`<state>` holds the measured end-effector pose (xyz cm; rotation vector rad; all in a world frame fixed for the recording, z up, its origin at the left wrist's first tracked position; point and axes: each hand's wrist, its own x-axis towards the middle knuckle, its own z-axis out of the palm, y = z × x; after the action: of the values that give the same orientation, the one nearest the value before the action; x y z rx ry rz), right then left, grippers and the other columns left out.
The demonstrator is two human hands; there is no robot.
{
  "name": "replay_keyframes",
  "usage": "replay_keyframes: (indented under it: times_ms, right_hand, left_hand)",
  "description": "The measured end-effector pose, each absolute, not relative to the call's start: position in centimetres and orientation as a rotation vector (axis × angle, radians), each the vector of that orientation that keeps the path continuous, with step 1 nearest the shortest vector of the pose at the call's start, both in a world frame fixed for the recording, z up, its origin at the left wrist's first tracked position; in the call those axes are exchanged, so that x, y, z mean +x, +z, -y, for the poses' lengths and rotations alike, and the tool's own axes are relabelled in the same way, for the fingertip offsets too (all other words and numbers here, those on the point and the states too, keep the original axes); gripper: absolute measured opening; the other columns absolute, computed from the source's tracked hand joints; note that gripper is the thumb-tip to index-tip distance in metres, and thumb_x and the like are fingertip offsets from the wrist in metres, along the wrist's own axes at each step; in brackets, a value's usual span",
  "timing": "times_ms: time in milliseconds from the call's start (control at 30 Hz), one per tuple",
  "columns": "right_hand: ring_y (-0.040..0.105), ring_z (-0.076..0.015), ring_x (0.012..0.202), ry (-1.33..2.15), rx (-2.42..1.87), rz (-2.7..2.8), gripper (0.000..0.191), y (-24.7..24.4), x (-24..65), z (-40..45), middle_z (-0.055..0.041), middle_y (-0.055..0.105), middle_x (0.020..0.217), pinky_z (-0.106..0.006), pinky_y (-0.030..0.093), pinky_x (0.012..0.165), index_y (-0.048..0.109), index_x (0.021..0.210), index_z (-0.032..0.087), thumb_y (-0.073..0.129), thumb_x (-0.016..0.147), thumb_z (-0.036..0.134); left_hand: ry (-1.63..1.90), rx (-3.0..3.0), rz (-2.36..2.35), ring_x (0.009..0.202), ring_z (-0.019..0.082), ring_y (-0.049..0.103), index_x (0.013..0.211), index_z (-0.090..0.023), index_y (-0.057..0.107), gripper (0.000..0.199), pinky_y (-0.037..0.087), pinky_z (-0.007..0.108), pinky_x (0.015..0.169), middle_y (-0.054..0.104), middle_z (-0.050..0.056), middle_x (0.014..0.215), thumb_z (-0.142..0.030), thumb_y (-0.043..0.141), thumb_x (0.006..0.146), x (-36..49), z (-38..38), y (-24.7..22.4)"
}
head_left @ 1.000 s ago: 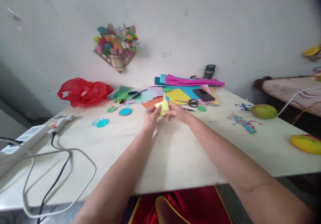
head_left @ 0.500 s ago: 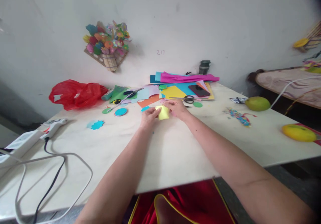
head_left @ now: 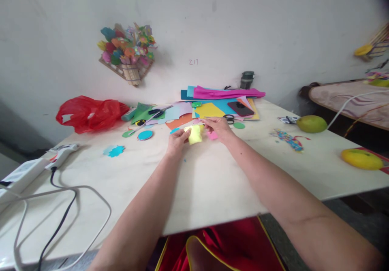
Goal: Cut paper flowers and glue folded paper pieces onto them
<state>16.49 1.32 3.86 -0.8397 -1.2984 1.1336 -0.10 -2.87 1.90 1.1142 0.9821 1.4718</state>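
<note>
My left hand (head_left: 178, 140) pinches a small pale-yellow folded paper piece (head_left: 193, 135) between thumb and fingers, a little above the table. Just right of it is my right hand (head_left: 217, 127), its fingertips pressed together; what they hold, if anything, is too small to make out. Under the right hand a pink paper piece (head_left: 212, 135) shows. A bit of blue paper (head_left: 174, 131) lies behind my left hand. Close behind the right hand are black-handled scissors (head_left: 229, 119) and a green paper disc (head_left: 239, 125).
Coloured paper sheets (head_left: 209, 111) and a dark phone (head_left: 240, 108) lie at the back. To the left are a red plastic bag (head_left: 91, 114), a blue disc (head_left: 145, 135), a blue scalloped cutout (head_left: 116, 151) and a power strip (head_left: 26, 178) with cables. Mangoes (head_left: 311, 124) and scraps (head_left: 288, 140) lie right.
My right hand has moved slightly right, away from the yellow paper piece, baring its right edge and the pink piece below. My left hand still holds the yellow piece, now slightly further left.
</note>
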Motion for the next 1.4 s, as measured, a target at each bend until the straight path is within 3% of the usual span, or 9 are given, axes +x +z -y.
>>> replay_keyframes:
  times_ms: [133, 267, 433, 533, 633, 767, 867, 1033, 1400]
  right_hand:
    - [0.042, -0.0069, 0.04, 1.203, -0.907, 1.367, 0.033, 4.0, 17.0, -1.4, 0.0003, 0.055, 0.047, -0.023, 0.033, 0.04, 0.061, 0.053, 0.013, 0.079, 0.056, 0.041]
    - [0.05, -0.0095, 0.045, 1.378, -0.823, 1.406, 0.03, 5.8, 20.7, -1.8, -0.0023, 0.062, 0.054, -0.023, 0.039, 0.043, 0.064, 0.064, 0.015, 0.081, 0.056, 0.038]
    - [0.051, -0.0089, 0.046, 1.214, -0.536, 1.005, 0.047, 7.0, 24.3, -2.2, -0.0015, 0.065, 0.059, -0.02, 0.037, 0.041, 0.063, 0.072, 0.021, 0.043, 0.083, 0.063]
    - [0.05, -0.0094, 0.042, 1.45, -0.781, 1.141, 0.037, 5.5, 22.4, -2.4, -0.0035, 0.061, 0.051, -0.021, 0.036, 0.039, 0.058, 0.059, 0.016, 0.065, 0.075, 0.049]
    - [0.052, -0.0085, 0.044, 1.496, -0.891, 1.364, 0.027, 4.2, 19.5, -2.1, -0.0037, 0.065, 0.059, -0.02, 0.039, 0.042, 0.063, 0.066, 0.014, 0.073, 0.07, 0.038]
    - [0.048, -0.0062, 0.043, 1.453, -0.969, 1.416, 0.028, 3.7, 17.2, -1.4, -0.0006, 0.064, 0.063, -0.019, 0.033, 0.038, 0.066, 0.075, 0.015, 0.074, 0.066, 0.04]
    - [0.043, -0.0057, 0.042, 1.347, -0.976, 1.429, 0.026, 3.9, 16.4, -0.9, 0.0026, 0.057, 0.054, -0.019, 0.028, 0.038, 0.065, 0.067, 0.014, 0.075, 0.063, 0.038]
    - [0.042, -0.008, 0.047, 1.222, -0.978, 1.425, 0.023, 4.1, 15.6, -0.5, 0.0047, 0.047, 0.048, -0.023, 0.032, 0.046, 0.061, 0.057, 0.015, 0.072, 0.06, 0.035]
    - [0.04, -0.0099, 0.054, 0.98, -0.896, 1.555, 0.027, 2.9, 15.1, -1.0, 0.0036, 0.047, 0.053, -0.024, 0.032, 0.052, 0.055, 0.055, 0.018, 0.062, 0.067, 0.041]
  left_hand:
    - [1.482, 1.084, -0.986, 0.061, 0.013, 0.06, 0.069, -0.014, 0.068, 0.044, 0.047, 0.026, 0.063, 0.066, 0.003, 0.066, -0.052, 0.082, 0.049, -0.3, 2.8, 1.8]
    - [1.49, 1.079, -0.989, 0.061, 0.014, 0.06, 0.067, -0.015, 0.067, 0.044, 0.047, 0.026, 0.063, 0.066, 0.003, 0.066, -0.052, 0.082, 0.049, -0.4, 2.6, 1.7]
    - [1.485, 1.074, -0.973, 0.062, 0.015, 0.061, 0.07, -0.015, 0.068, 0.043, 0.047, 0.027, 0.064, 0.066, 0.003, 0.066, -0.05, 0.082, 0.05, -0.3, 2.2, 1.4]
    - [1.492, 1.062, -0.975, 0.061, 0.014, 0.061, 0.068, -0.015, 0.067, 0.042, 0.047, 0.027, 0.063, 0.066, 0.002, 0.065, -0.049, 0.083, 0.049, -0.3, 2.1, 1.3]
    - [1.482, 1.063, -0.98, 0.06, 0.014, 0.06, 0.068, -0.015, 0.067, 0.042, 0.047, 0.027, 0.061, 0.065, 0.002, 0.064, -0.048, 0.083, 0.049, -0.3, 2.1, 1.2]
    - [1.45, 1.083, -0.988, 0.057, 0.013, 0.059, 0.066, -0.014, 0.066, 0.041, 0.046, 0.026, 0.059, 0.065, 0.002, 0.062, -0.047, 0.083, 0.049, -0.3, 2.1, 1.2]
    - [1.418, 1.087, -0.996, 0.053, 0.012, 0.057, 0.061, -0.014, 0.063, 0.041, 0.044, 0.025, 0.055, 0.062, 0.001, 0.058, -0.046, 0.084, 0.046, -0.2, 2.0, 1.2]
    - [1.381, 1.091, -1.018, 0.052, 0.012, 0.056, 0.06, -0.014, 0.063, 0.043, 0.043, 0.025, 0.053, 0.062, 0.002, 0.057, -0.048, 0.084, 0.045, -0.2, 2.0, 1.4]
    - [1.248, 1.264, -0.963, 0.06, 0.017, 0.061, 0.077, -0.012, 0.07, 0.043, 0.044, 0.025, 0.054, 0.068, 0.006, 0.068, -0.044, 0.083, 0.051, -0.1, 1.9, 1.0]
